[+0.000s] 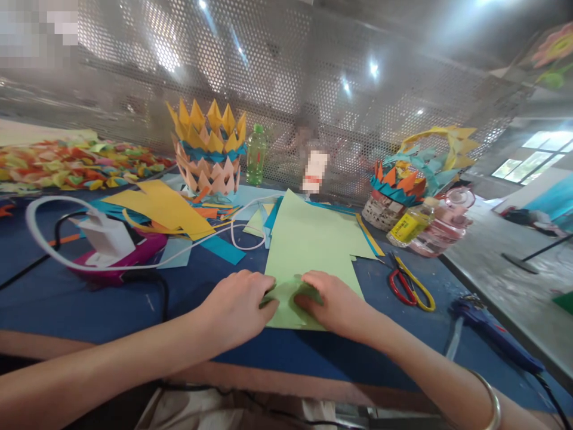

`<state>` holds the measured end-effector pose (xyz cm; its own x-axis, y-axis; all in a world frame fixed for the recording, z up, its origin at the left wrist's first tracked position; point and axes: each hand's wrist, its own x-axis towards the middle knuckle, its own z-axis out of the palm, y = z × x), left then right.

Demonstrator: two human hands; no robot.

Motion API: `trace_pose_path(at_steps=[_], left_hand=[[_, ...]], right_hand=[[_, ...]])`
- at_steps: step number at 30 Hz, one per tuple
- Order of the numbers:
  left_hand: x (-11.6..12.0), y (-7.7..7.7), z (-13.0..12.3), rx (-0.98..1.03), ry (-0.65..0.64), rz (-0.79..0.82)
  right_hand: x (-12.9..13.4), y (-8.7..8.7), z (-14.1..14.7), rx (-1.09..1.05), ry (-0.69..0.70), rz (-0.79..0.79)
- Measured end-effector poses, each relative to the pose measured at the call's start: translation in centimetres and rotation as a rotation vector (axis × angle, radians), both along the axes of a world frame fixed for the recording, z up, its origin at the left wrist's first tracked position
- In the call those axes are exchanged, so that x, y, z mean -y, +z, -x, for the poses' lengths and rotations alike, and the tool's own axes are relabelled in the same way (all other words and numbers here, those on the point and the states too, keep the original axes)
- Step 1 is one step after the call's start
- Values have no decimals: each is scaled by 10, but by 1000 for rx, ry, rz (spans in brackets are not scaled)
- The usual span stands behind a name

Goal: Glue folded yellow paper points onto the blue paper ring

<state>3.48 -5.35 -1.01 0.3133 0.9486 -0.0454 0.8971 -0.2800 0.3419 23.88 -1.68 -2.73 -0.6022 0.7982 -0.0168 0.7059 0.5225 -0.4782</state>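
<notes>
A light green sheet of paper lies on the blue tabletop in front of me, with what looks like more green paper under its right side. My left hand rests at the near left edge of the sheet, its fingers curled and the thumb below them, gripping the paper. Opposite it, my right hand bends over the near part of the same sheet, thumb and fingers closing on the paper. Between the two hands the paper looks slightly blurred, so a fold there is hard to make out.
Scissors and a blue glue gun lie right. A purple power strip with a white charger sits left. Paper crowns, yellow strips, a green bottle and a yellow-labelled bottle stand farther back.
</notes>
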Motion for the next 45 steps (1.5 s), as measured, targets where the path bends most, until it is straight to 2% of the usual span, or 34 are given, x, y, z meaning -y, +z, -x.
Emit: trace_pose_path(at_steps=[3, 8, 10, 13, 16, 19, 24, 28, 32, 37, 41, 45], left_hand=[[4, -3, -1, -47, -6, -14], [9, -12, 0, 35, -43, -52], [11, -19, 3, 75, -24, -158], [15, -32, 8, 50, -44, -434], [25, -41, 12, -44, -237, -620], [42, -44, 13, -99, -381, -705], [64, -49, 9, -71, -381, -844], [70, -55, 6, -116, -383, -751], [70, -59, 4, -119, -383, -853], [67, -64, 3, -141, -378, -888], [66, -64, 4, -164, -409, -802], [67, -65, 6, -153, -422, -793]], right_hand=[[7, -10, 1, -9, -43, -71], [16, -16, 1, -6, -72, -142], [18, -17, 1, -6, -79, -157], [19, -18, 1, -11, -80, -166], [18, -18, 2, -11, -71, -172], [17, -18, 2, -4, -77, -180], [18, -17, 2, -4, -84, -173], [19, -16, 2, -12, -94, -154], [19, -15, 2, -19, -108, -139], [19, -13, 3, -18, -129, -109], [17, -9, 4, -18, -150, -63], [14, -1, 5, -8, -170, 0]])
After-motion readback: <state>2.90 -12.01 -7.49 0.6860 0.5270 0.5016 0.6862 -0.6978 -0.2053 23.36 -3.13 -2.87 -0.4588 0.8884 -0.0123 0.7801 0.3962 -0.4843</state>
